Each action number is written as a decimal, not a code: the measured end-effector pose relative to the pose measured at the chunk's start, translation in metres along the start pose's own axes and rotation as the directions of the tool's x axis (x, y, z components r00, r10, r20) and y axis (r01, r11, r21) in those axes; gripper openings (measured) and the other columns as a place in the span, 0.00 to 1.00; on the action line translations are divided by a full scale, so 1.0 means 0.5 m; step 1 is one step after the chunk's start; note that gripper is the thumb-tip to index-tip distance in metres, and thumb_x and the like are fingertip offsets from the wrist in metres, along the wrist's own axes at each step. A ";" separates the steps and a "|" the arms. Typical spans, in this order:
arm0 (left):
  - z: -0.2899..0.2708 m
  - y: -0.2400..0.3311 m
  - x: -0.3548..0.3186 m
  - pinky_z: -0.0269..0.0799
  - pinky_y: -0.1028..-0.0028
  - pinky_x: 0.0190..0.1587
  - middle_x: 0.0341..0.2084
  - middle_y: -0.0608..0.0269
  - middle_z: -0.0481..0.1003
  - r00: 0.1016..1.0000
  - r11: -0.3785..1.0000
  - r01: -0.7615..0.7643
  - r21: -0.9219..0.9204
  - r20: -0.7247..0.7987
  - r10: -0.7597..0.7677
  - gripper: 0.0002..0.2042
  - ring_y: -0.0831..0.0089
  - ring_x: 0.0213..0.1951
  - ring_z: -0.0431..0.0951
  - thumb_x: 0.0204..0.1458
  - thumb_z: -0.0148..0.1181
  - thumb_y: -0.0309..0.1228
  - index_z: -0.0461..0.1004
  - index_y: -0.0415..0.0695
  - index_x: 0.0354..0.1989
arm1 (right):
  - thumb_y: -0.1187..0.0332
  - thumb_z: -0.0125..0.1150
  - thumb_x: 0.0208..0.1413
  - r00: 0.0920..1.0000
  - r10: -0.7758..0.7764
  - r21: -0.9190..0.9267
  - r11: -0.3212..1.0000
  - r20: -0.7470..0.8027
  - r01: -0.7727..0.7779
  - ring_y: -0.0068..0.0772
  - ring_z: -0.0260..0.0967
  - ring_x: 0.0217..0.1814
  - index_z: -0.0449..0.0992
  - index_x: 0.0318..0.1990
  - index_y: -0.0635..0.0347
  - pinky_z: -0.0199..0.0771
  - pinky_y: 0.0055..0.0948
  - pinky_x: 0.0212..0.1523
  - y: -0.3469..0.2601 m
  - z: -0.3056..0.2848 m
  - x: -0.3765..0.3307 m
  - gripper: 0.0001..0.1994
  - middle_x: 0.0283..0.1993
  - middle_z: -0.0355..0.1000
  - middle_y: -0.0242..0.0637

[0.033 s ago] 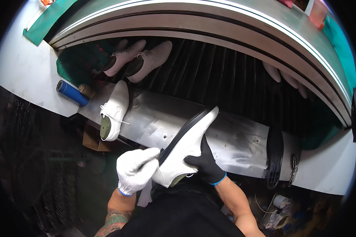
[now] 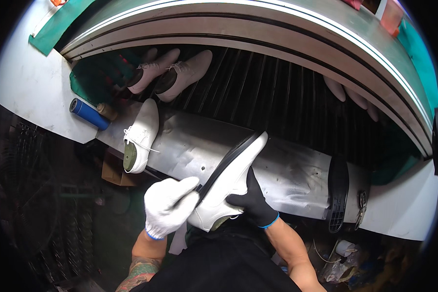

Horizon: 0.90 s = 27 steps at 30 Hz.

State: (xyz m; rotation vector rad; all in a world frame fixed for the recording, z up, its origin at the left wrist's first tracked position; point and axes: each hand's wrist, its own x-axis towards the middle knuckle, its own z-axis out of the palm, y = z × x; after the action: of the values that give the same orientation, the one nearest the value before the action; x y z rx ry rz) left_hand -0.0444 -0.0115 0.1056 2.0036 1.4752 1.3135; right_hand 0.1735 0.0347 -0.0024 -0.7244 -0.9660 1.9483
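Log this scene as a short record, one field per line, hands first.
Left hand: white knit glove, at the heel end of the black sole
Right hand: black glove, gripping the held white shoe
Held shoe's pose: toe pointing away and rightward, sole facing left
Metal ledge: white lace-up shoe at left, loose black sole at right
Beyond ledge: more pale shoes on dark slats
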 end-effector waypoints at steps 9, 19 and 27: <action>0.015 -0.039 0.076 0.77 0.62 0.53 0.47 0.42 0.82 0.843 0.995 0.092 -0.034 0.535 -0.060 0.34 0.48 0.47 0.83 0.57 0.68 0.39 0.68 0.31 0.68 | 0.66 0.85 0.37 0.972 0.013 -0.215 0.976 0.233 0.039 0.44 0.54 0.80 0.40 0.81 0.59 0.55 0.45 0.79 0.000 0.005 -0.022 0.66 0.77 0.57 0.44; 0.033 -0.072 0.082 0.65 0.62 0.69 0.66 0.43 0.73 0.723 0.895 0.400 -0.195 0.668 -0.178 0.40 0.59 0.67 0.73 0.59 0.70 0.41 0.61 0.32 0.74 | 0.63 0.82 0.41 0.982 0.019 -0.167 0.986 0.189 0.013 0.43 0.57 0.79 0.45 0.80 0.60 0.58 0.45 0.78 0.011 -0.012 -0.016 0.60 0.75 0.59 0.44; 0.025 -0.025 0.030 0.81 0.66 0.46 0.46 0.45 0.82 0.876 0.955 0.296 -0.014 0.403 -0.265 0.26 0.53 0.44 0.85 0.53 0.74 0.35 0.77 0.36 0.59 | 0.64 0.76 0.45 0.974 0.208 0.244 0.944 0.090 -0.224 0.45 0.68 0.70 0.50 0.77 0.59 0.72 0.45 0.70 -0.042 0.005 -0.028 0.52 0.68 0.66 0.45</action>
State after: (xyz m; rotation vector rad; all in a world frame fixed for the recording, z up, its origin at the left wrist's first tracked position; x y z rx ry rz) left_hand -0.0407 0.0098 0.0975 1.7872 1.4256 0.7730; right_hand 0.1871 0.0295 0.0183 -0.6463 -0.6780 2.2481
